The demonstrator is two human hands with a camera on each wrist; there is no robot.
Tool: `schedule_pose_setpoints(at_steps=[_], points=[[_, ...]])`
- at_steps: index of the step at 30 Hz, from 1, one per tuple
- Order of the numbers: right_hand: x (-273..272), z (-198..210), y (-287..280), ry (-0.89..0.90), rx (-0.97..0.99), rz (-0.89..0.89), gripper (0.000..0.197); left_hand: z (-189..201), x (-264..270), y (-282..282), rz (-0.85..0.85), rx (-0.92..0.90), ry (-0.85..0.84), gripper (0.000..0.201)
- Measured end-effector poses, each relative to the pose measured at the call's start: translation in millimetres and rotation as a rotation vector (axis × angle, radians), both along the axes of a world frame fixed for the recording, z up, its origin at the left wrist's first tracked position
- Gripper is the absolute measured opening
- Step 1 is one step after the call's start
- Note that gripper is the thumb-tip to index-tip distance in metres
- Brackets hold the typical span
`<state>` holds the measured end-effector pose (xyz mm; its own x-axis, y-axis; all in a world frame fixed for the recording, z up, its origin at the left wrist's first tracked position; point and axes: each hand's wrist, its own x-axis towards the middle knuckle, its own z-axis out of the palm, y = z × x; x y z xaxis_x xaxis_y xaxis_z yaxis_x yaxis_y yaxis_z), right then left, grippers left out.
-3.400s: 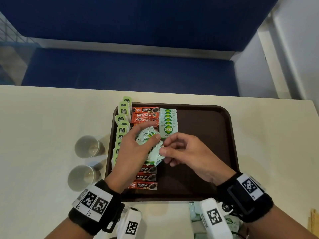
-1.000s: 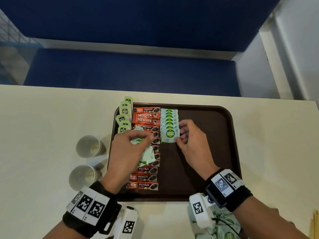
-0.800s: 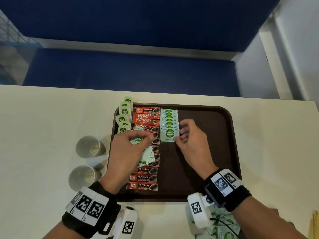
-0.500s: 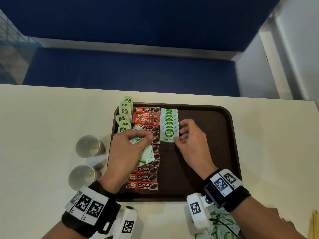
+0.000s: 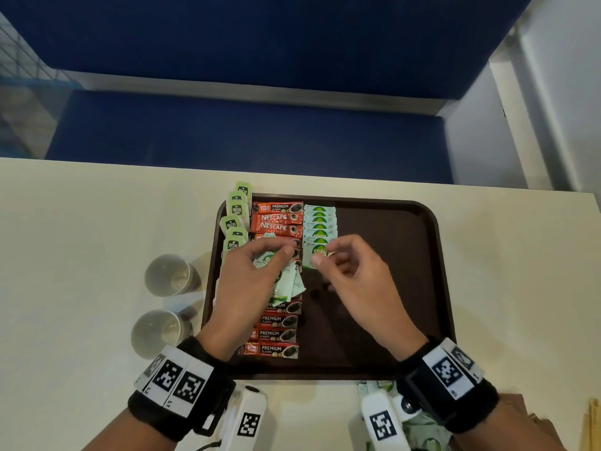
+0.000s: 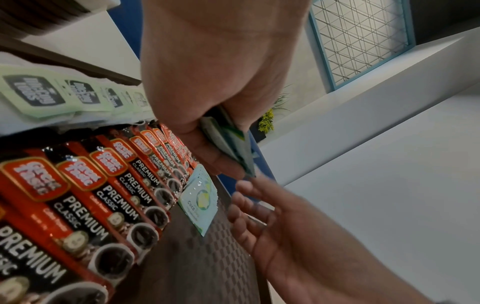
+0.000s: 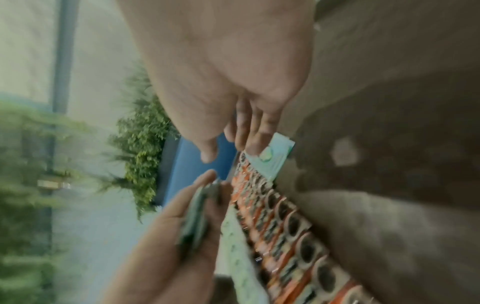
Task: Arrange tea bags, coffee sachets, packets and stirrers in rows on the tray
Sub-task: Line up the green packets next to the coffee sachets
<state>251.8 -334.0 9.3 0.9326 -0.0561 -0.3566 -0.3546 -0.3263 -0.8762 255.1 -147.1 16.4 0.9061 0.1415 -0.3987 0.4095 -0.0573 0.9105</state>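
— Paper, those two cups (image 5: 169, 276) off the tray's left edge, standing open on the cream table (image 5: 81, 239), one nearer us than the other.

— And on the tray itself?

— Dark brown tray (image 5: 390, 288), textured floor. Along its left edge runs a row of tea bags (image 5: 234, 222) with pale green tags, some lapping over the rim. Just beside them a row of red coffee sachets (image 5: 276, 333), from the far edge to the near edge, each overlapping the next.

— What is the left hand doing?

— The left hand (image 5: 250, 288) is above that sachet row, about midway. Its thumb and fingers are curled round a small stack of green-and-white packets (image 5: 286, 284), pinching them; the wrist view shows the stack's edges fanned out under the thumb.

— And further right?

— A third row, green-and-white packets (image 5: 318, 229), touching the sachets, starting at the far edge and reaching only partway down. The right hand (image 5: 354, 281) hovers at its near end, fingers loosely curled, thumb and forefinger close together near the last packet's corner. Whether they touch it, I can't tell; the right wrist view is blurred.

— Anything by the near edge?

— More green packets (image 5: 419, 424) on the table near the tray's near-right corner, partly hidden by the wrist. The right half of the tray is bare brown.
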Motion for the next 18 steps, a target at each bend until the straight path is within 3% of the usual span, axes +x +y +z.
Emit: schedule_pose_setpoints(at_steps=[3,8,18], points=[[-8,20,9,0.236,0.291,0.065,0.035,1,-1,-6,-0.022,-0.002,-0.056,0.012],[-8,24,4,0.308,0.467,0.008,0.029,3,-2,-7,-0.017,-0.025,-0.127,0.014],[-1,19,-13,0.243,0.361,-0.021,0.012,-4,1,0,0.006,0.016,-0.130,0.015]])
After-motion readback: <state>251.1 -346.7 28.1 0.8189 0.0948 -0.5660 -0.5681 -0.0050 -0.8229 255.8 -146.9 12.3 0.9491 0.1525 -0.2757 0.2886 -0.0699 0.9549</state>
